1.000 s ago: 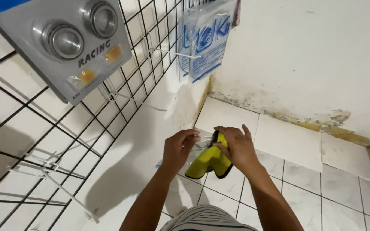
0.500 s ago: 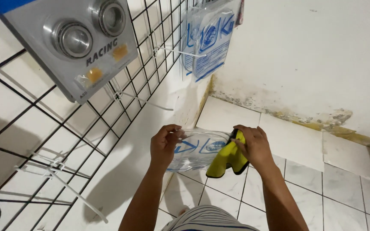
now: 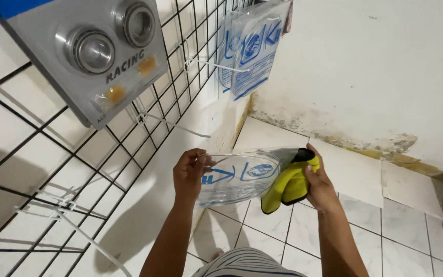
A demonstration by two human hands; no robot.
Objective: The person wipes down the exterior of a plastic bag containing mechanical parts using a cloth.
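Here your left hand pinches edge of clear plastic bag, thin, glossy, with blue print, held flat over tiled floor. Your right hand closes around yellow cloth, soft, folded, with black trim, touching bag opening. Beside you, black wire grid on white wall carries grey card with two shiny metal bearings and more hanging bags.

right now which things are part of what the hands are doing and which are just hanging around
In hand:
left hand on clear printed bag
right hand with yellow cloth

Just about:
bearing pack on wire grid
hanging clear bags
tiled floor
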